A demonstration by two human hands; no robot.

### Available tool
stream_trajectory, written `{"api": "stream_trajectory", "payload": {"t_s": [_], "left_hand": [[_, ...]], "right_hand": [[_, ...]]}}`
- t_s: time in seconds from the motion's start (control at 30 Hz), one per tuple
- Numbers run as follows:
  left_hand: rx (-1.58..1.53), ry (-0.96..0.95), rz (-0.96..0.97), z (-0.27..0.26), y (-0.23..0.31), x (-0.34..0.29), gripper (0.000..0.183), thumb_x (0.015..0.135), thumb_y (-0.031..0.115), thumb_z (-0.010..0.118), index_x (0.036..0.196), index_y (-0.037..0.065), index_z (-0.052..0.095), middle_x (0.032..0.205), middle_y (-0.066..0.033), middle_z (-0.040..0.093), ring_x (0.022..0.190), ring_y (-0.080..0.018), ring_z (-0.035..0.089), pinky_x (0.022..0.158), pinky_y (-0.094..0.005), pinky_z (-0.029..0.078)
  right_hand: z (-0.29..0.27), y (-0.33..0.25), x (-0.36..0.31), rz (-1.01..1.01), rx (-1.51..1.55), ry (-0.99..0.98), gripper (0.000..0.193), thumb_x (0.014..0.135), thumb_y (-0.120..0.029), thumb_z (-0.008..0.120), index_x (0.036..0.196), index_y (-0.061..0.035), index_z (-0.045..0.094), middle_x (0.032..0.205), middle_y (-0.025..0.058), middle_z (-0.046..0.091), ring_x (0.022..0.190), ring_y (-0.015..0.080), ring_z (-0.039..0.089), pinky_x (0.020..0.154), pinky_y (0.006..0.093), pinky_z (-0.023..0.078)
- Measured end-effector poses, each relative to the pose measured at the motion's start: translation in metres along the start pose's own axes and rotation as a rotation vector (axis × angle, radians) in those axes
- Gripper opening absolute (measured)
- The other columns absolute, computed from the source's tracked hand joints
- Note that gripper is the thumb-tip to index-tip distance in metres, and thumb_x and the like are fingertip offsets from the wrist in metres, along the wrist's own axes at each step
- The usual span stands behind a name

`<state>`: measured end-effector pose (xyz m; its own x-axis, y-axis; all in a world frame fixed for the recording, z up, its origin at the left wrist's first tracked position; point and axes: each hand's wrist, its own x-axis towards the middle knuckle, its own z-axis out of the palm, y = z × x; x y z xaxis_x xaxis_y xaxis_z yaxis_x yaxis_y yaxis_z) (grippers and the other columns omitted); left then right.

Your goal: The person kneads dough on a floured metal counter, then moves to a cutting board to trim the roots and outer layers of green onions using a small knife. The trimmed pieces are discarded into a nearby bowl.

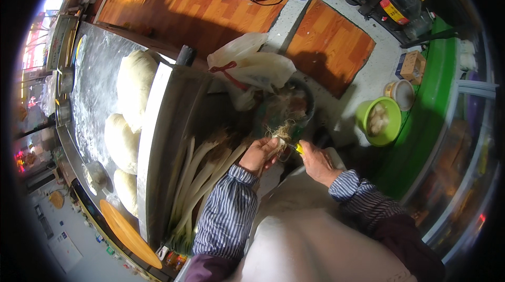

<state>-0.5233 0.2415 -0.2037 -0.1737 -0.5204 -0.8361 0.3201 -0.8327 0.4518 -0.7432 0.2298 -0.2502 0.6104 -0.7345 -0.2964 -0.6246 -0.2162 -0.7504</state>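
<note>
My left hand point(260, 155) is closed around the white root end of a long green onion point(282, 136), its stringy roots pointing away from me. Just to the right, my right hand point(317, 163) grips a small yellow-handled knife point(299, 148); its blade is mostly hidden beside the roots. Both hands are over a dark waste bin point(309, 104) with scraps inside. Left of my left forearm lies a bundle of long green onions point(195, 172), white stalks toward the far side and green leaves toward me.
At left, a floured metal table point(97, 72) bears several large dough lumps point(138, 85) and a round wooden board point(129, 232). A white plastic bag point(258, 66) hangs by the bin. To the right stand a green bucket point(392, 134) with pale pieces and a lidded tub point(402, 95).
</note>
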Motion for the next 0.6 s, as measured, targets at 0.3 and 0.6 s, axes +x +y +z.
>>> {"api": "stream_trajectory", "payload": {"t_s": [0.3, 0.6], "left_hand": [[-0.032, -0.086, 0.018, -0.005, 0.009, 0.005, 0.038, 0.099, 0.036, 0.051, 0.093, 0.000, 0.060, 0.068, -0.0033, 0.055, 0.051, -0.0073, 0.044, 0.041, -0.0197, 0.032], [0.087, 0.028, 0.007, 0.000, 0.007, -0.002, 0.033, 0.099, 0.037, 0.052, 0.093, 0.005, 0.055, 0.068, -0.0006, 0.052, 0.055, -0.0077, 0.045, 0.046, -0.0213, 0.035]], "right_hand": [[0.010, 0.080, -0.024, 0.316, -0.060, -0.096, 0.027, 0.093, -0.015, 0.047, 0.117, -0.0035, 0.044, 0.109, 0.0230, 0.060, 0.091, 0.0450, 0.059, 0.076, 0.0497, 0.047], [0.064, 0.170, 0.036, 0.656, 0.088, -0.023, 0.040, 0.088, -0.015, 0.055, 0.125, -0.0042, 0.043, 0.117, 0.0260, 0.057, 0.109, 0.0437, 0.054, 0.091, 0.0482, 0.044]]}}
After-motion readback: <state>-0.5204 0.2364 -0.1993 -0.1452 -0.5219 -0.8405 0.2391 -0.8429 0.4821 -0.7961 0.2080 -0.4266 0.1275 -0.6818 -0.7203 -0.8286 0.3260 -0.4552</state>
